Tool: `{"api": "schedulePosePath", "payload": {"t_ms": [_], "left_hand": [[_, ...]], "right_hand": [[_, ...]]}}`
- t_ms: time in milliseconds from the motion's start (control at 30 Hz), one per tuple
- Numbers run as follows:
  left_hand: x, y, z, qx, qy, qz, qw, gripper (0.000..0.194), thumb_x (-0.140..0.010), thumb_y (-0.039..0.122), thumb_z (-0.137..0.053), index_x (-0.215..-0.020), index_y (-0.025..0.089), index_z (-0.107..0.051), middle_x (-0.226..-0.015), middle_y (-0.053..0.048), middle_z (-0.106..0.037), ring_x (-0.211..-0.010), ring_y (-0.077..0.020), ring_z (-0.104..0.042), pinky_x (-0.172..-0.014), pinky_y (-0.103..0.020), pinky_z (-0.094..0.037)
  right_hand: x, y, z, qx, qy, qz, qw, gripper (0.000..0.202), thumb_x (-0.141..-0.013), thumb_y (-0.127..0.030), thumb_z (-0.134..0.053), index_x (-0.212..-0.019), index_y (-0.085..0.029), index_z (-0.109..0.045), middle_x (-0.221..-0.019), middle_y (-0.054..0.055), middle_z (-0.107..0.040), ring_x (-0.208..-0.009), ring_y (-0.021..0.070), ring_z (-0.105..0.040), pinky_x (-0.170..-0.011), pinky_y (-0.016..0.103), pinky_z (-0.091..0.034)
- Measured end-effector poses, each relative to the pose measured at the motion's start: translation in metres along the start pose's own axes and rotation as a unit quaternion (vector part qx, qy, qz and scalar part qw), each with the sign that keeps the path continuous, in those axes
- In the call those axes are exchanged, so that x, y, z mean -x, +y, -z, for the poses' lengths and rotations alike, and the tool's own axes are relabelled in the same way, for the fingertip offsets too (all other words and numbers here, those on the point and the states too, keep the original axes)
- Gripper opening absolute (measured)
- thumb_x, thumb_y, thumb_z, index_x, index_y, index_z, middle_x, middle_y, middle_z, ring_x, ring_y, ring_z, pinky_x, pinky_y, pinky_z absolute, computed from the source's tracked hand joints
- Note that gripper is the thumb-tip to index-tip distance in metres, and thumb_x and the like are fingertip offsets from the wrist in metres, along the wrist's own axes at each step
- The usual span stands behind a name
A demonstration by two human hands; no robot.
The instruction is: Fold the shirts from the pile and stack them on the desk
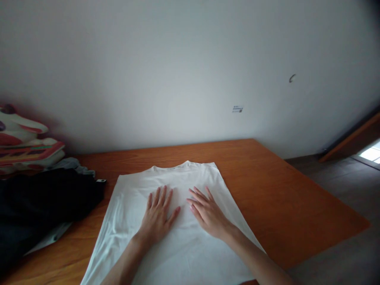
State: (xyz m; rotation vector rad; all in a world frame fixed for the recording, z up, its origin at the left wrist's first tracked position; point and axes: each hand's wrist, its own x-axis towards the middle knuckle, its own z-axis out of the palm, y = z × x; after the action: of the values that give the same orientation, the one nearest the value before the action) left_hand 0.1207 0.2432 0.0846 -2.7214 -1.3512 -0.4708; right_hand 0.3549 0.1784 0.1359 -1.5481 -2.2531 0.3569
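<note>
A white T-shirt (pixel 184 253) lies spread on the wooden table, its neckline toward the wall and its lower part running out of view at the bottom. Small wrinkles show along its left side. My left hand (pixel 157 215) rests flat on the upper left of the shirt, fingers spread and pointing to the wall. On the upper right of the fabric is my right hand (pixel 209 211), its fingers apart and angled to the left. Neither hand grips the cloth.
The brown wooden table (pixel 276 198) reaches to a pale wall (pixel 166 79). Dark clothing (pixel 47 202) is heaped at the left, with a red and white toy-like object (pixel 32 146) behind it. Grey floor (pixel 335 178) shows beyond the table's right edge.
</note>
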Motion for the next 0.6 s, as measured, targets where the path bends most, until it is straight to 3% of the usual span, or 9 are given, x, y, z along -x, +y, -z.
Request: {"api": "schedulePosePath", "payload": {"t_ms": [133, 300, 433, 533, 600], "left_hand": [[-0.001, -0.003, -0.002, -0.004, 0.002, 0.0, 1.0, 0.068, -0.098, 0.056, -0.042, -0.155, 0.017, -0.036, -0.162, -0.016, -0.034, -0.15, -0.0371, -0.028, -0.117, -0.062, -0.033], [0.0, -0.003, 0.01, -0.019, -0.019, -0.006, 1.0, 0.062, -0.099, 0.054, -0.04, -0.151, 0.02, -0.044, -0.16, -0.015, -0.037, -0.148, -0.0346, -0.034, -0.116, -0.058, -0.037], [0.033, 0.002, 0.016, -0.096, 0.02, 0.082, 0.992, 0.063, -0.096, 0.055, -0.044, -0.145, 0.017, -0.053, -0.156, -0.021, -0.043, -0.143, -0.0432, -0.041, -0.111, -0.07, -0.035], [0.074, -0.005, 0.012, -0.114, 0.034, 0.075, 0.99, 0.068, -0.095, 0.054, -0.047, -0.157, 0.03, -0.031, -0.162, -0.013, -0.033, -0.145, -0.0417, -0.038, -0.108, -0.072, -0.039], [0.097, -0.02, 0.01, -0.11, 0.058, 0.075, 0.989, 0.076, -0.094, 0.05, -0.05, -0.16, 0.035, -0.014, -0.16, -0.014, -0.037, -0.141, -0.0407, -0.044, -0.105, -0.07, -0.044]], "right_hand": [[0.004, 0.004, -0.008, 0.011, -0.049, 0.022, 0.998, 0.048, -0.105, -0.038, -0.04, -0.15, -0.023, -0.045, -0.163, 0.012, -0.034, -0.152, 0.0269, -0.025, -0.123, 0.057, -0.019], [0.005, 0.005, -0.004, 0.029, -0.073, -0.015, 0.997, 0.069, -0.094, -0.06, -0.056, -0.154, -0.03, -0.041, -0.167, 0.012, -0.022, -0.154, 0.0375, -0.014, -0.12, 0.069, -0.01], [0.007, 0.007, -0.006, 0.019, -0.045, -0.026, 0.998, 0.067, -0.094, -0.061, -0.055, -0.151, -0.028, -0.045, -0.165, 0.013, -0.026, -0.153, 0.0369, -0.018, -0.12, 0.068, -0.011], [0.01, 0.011, -0.009, 0.011, -0.017, -0.036, 0.999, 0.062, -0.097, -0.055, -0.051, -0.149, -0.021, -0.048, -0.162, 0.015, -0.035, -0.151, 0.0322, -0.027, -0.123, 0.06, -0.016], [0.009, 0.013, -0.009, 0.013, -0.002, -0.047, 0.999, 0.063, -0.096, -0.056, -0.053, -0.146, -0.018, -0.052, -0.159, 0.017, -0.04, -0.149, 0.0328, -0.032, -0.123, 0.059, -0.017]]}}
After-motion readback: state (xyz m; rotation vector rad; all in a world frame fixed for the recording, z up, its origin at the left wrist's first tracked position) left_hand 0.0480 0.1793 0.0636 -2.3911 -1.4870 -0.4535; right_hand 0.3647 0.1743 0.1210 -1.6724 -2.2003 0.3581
